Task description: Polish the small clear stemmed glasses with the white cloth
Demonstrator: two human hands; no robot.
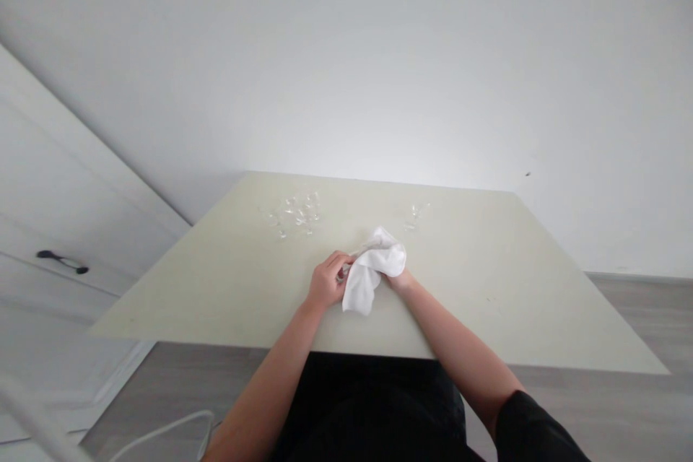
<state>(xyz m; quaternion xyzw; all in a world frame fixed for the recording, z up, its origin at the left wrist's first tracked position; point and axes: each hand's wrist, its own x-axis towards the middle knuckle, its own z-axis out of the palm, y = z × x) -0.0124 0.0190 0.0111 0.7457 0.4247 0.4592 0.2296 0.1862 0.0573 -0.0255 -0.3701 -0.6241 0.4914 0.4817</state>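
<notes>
A white cloth (364, 281) is draped over my right hand (399, 280), whose fingers are mostly hidden beneath it and closed on it. Beside it, my left hand (327, 279) curls its fingers around a small clear glass (341, 275). Only part of that glass shows, and its far end reaches into the folds of the cloth. Farther back on the left stands a cluster of several small clear glasses (297, 212). Another clear stemmed glass (416, 212) stands alone behind the cloth, a little to the right.
The pale table (243, 281) has its back edge along a white wall (379, 72). At the left is a white cabinet (54, 188) with a dark handle (62, 261). A white cable (162, 426) hangs at the lower left over the grey floor (189, 375).
</notes>
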